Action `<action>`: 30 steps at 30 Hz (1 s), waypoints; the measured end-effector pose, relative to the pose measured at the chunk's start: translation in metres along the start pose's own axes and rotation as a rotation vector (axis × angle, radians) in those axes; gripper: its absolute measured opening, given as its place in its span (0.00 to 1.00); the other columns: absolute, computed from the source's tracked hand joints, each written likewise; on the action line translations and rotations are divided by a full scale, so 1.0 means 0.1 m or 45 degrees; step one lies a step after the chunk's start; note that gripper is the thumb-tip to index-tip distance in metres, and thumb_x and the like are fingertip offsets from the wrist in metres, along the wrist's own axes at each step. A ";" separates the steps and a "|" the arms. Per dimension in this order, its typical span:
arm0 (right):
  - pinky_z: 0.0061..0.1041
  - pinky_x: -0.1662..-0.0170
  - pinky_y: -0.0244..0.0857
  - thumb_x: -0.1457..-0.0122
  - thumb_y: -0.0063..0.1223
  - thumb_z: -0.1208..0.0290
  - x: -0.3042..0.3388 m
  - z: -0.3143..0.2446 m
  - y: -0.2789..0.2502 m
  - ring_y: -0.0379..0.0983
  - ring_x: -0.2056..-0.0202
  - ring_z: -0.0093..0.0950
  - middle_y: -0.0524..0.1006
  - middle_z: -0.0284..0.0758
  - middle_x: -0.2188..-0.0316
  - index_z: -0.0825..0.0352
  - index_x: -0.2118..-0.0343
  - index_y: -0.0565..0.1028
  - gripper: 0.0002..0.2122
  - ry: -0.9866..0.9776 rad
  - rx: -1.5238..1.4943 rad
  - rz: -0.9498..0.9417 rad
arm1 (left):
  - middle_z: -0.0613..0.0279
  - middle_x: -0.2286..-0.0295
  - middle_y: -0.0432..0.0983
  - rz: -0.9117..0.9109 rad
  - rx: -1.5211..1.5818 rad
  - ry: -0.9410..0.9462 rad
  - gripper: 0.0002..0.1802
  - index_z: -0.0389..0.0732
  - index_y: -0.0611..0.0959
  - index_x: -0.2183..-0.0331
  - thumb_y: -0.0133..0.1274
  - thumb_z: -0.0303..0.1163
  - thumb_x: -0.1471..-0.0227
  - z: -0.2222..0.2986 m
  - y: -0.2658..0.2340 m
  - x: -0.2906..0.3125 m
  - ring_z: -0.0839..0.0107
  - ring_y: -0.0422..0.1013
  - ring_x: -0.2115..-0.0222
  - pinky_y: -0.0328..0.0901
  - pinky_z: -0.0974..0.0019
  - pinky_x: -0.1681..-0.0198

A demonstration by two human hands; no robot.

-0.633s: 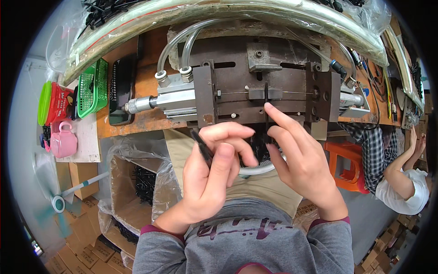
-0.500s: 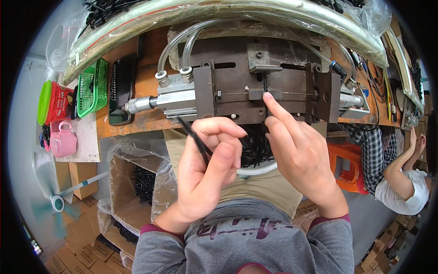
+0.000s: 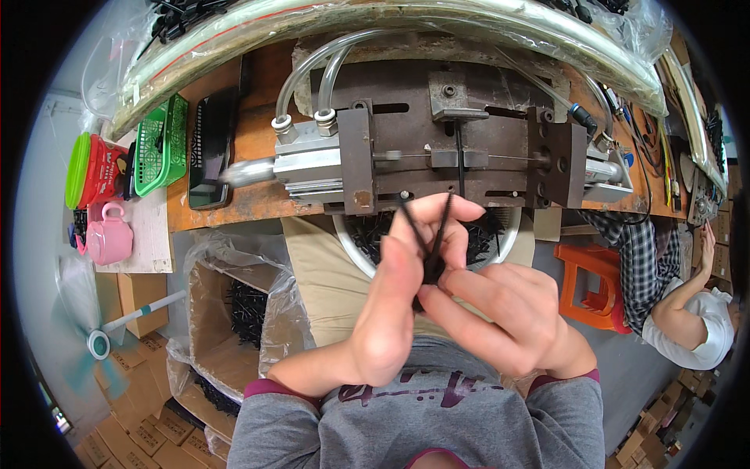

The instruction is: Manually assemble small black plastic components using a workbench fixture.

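Observation:
In front of my chest, my left hand [image 3: 383,320] is closed around thin black plastic sticks [image 3: 439,238]; two of them spread upward in a V. My right hand [image 3: 508,313] pinches the lower ends of the same sticks, its fingertips against the left hand's. Beyond both hands, a dark metal jig [image 3: 406,176] is mounted on the bench. A similar black stick [image 3: 459,148] lies upright across its centre block, over a thin rod running left to right. Under my hands, a white-rimmed round container [image 3: 512,234] holds many black sticks.
A silver air cylinder [image 3: 310,168] with clear hoses sits left of the jig. Farther left are a green basket [image 3: 160,148], a dark tray and a pink cup [image 3: 109,238]. A plastic-lined carton [image 3: 219,313] stands lower left, an orange stool [image 3: 590,289] at right, near another person [image 3: 687,313].
My right hand has left the jig's centre block and come down to meet my left hand at the sticks. My left hand has moved right. The left cylinder's end is now blurred.

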State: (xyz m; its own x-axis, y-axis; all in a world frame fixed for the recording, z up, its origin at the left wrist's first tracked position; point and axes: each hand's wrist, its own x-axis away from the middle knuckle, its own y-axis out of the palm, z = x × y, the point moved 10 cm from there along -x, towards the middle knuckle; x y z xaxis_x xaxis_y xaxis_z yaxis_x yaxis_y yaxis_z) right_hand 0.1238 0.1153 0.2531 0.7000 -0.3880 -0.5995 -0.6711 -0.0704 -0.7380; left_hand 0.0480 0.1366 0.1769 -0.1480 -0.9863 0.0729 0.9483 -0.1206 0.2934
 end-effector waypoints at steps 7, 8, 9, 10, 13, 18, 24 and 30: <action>0.32 0.61 0.75 0.56 0.58 0.78 0.16 0.40 -0.05 0.78 0.63 0.42 0.75 0.50 0.52 0.76 0.62 0.76 0.15 0.348 -0.024 0.080 | 0.65 0.58 0.59 -0.059 0.094 0.062 0.35 0.36 0.54 0.34 0.47 0.34 0.37 -0.01 -0.07 0.02 0.74 0.58 0.60 0.55 0.71 0.51; 0.34 0.58 0.75 0.52 0.57 0.79 0.19 0.49 -0.01 0.78 0.60 0.43 0.74 0.52 0.49 0.75 0.61 0.75 0.14 0.426 -0.001 0.051 | 0.65 0.57 0.59 -0.054 0.092 0.046 0.38 0.37 0.52 0.33 0.48 0.28 0.40 0.01 -0.07 0.04 0.74 0.58 0.60 0.56 0.71 0.52; 0.33 0.58 0.75 0.52 0.57 0.78 0.20 0.53 0.07 0.78 0.60 0.42 0.74 0.52 0.48 0.75 0.61 0.75 0.14 0.425 0.045 -0.021 | 0.64 0.56 0.58 -0.044 0.086 0.031 0.42 0.37 0.50 0.32 0.50 0.22 0.42 0.04 -0.08 0.07 0.73 0.58 0.60 0.57 0.71 0.52; 0.32 0.58 0.74 0.52 0.57 0.78 0.21 0.57 0.15 0.79 0.60 0.41 0.74 0.51 0.48 0.75 0.60 0.74 0.14 0.424 0.092 -0.093 | 0.59 0.52 0.58 -0.055 0.089 -0.002 0.44 0.37 0.47 0.31 0.46 0.15 0.45 0.06 -0.10 0.10 0.71 0.62 0.56 0.61 0.69 0.50; 0.28 0.64 0.73 0.53 0.57 0.78 0.17 0.61 0.23 0.79 0.68 0.33 0.74 0.49 0.45 0.73 0.61 0.75 0.13 0.397 0.251 -0.166 | 0.55 0.49 0.57 -0.052 -0.059 0.163 0.42 0.36 0.47 0.31 0.40 0.12 0.44 0.22 -0.13 0.08 0.66 0.65 0.49 0.63 0.62 0.43; 0.24 0.74 0.69 0.54 0.58 0.77 0.07 0.60 0.21 0.74 0.80 0.26 0.75 0.48 0.45 0.70 0.61 0.75 0.14 0.396 0.357 -0.315 | 0.45 0.51 0.72 0.189 -0.275 0.329 0.28 0.28 0.72 0.43 0.53 0.12 0.47 0.48 -0.34 0.12 0.56 0.77 0.54 0.75 0.63 0.52; 0.25 0.74 0.71 0.53 0.67 0.77 -0.18 0.72 -0.07 0.79 0.73 0.32 0.81 0.39 0.56 0.68 0.62 0.78 0.14 0.445 0.087 -0.257 | 0.54 0.60 0.77 0.303 -0.935 0.678 0.23 0.34 0.86 0.61 0.71 0.17 0.65 0.78 -0.38 0.19 0.66 0.77 0.60 0.76 0.69 0.62; 0.15 0.76 0.55 0.49 0.66 0.76 -1.09 1.27 -0.97 0.64 0.78 0.14 0.79 0.26 0.70 0.65 0.65 0.82 0.08 0.238 0.581 0.154 | 0.52 0.50 0.78 0.248 -1.463 0.795 0.17 0.38 0.85 0.65 0.69 0.26 0.63 0.55 -0.06 0.04 0.63 0.78 0.64 0.73 0.65 0.59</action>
State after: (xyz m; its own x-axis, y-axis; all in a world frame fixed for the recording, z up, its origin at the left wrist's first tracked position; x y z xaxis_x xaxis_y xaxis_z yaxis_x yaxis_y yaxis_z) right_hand 0.1440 0.2807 0.3508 0.5405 -0.5293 -0.6540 -0.5403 0.3775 -0.7520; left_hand 0.0263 0.1401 0.2283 -0.1235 -0.8464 -0.5180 0.6816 0.3070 -0.6642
